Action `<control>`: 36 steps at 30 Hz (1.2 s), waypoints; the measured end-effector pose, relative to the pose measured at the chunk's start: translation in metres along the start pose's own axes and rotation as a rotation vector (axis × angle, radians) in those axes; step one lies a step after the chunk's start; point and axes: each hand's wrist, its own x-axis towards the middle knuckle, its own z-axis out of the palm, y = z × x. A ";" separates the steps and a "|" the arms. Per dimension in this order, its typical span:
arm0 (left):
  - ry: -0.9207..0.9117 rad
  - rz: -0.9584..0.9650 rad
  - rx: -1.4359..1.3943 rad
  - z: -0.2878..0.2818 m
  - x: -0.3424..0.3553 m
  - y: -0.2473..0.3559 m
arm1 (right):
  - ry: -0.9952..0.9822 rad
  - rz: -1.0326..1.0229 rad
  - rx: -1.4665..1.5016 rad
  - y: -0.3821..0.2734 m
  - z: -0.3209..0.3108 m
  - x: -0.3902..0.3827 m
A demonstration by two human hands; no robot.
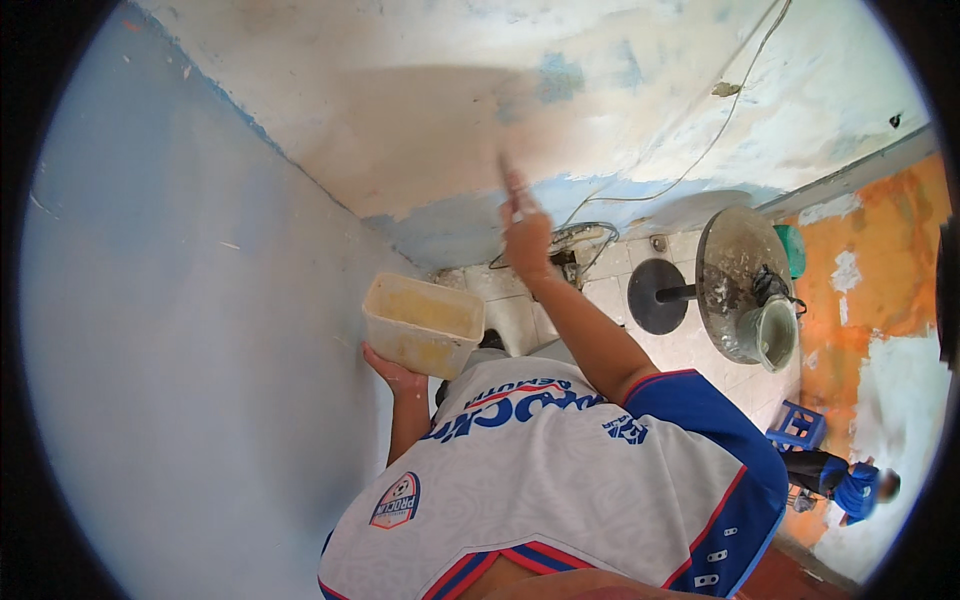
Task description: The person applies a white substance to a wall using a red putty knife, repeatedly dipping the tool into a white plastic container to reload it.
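Observation:
My left hand grips a pale yellow rectangular plastic tub from below and the side, fingers wrapped round its lower part. The tub's mouth faces up and its inner walls look smeared. Stretched out in front, my right hand is closed round a slim hand tool with a thin dark end. Motion blurs the tool, so its exact kind does not show. It points at the patchy cream and blue wall; whether it touches the wall, I cannot tell.
A plain bluish wall rises close on my left. A thin cable hangs down the front wall. To the right stand a round pedestal table with a bucket, and a blue plastic stool. Another person is farther right.

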 end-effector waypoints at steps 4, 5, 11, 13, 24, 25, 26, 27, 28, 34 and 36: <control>-0.034 -0.028 0.016 -0.010 -0.001 -0.003 | 0.487 -0.141 -0.008 -0.008 -0.027 0.050; -0.006 -0.025 0.026 0.001 -0.002 -0.003 | 0.511 -0.181 -0.026 -0.010 -0.025 0.055; -0.123 0.014 -0.020 0.039 0.017 -0.003 | -0.018 -0.300 0.161 -0.046 -0.034 -0.015; -0.014 0.011 0.013 0.066 0.017 -0.004 | -0.229 0.136 0.706 -0.063 -0.078 -0.026; -0.275 0.235 0.015 0.176 -0.009 -0.003 | -0.270 -0.097 0.621 -0.101 -0.187 -0.057; -0.282 0.265 0.045 0.185 -0.014 -0.004 | -0.266 -0.165 0.484 -0.106 -0.194 -0.062; -0.278 0.278 0.051 0.190 -0.016 -0.008 | -0.256 -0.232 0.344 -0.113 -0.203 -0.064; -0.274 0.291 0.056 0.194 -0.020 -0.012 | -0.280 -0.322 0.159 -0.123 -0.211 -0.066; -0.285 0.301 0.057 0.202 -0.021 -0.016 | -0.318 -0.447 0.140 -0.125 -0.216 -0.064; -0.274 0.401 0.089 0.234 -0.032 -0.057 | -0.338 -0.664 0.143 -0.096 -0.270 -0.054; -0.280 0.442 0.115 0.240 -0.035 -0.075 | -0.330 -0.669 0.186 -0.077 -0.297 -0.050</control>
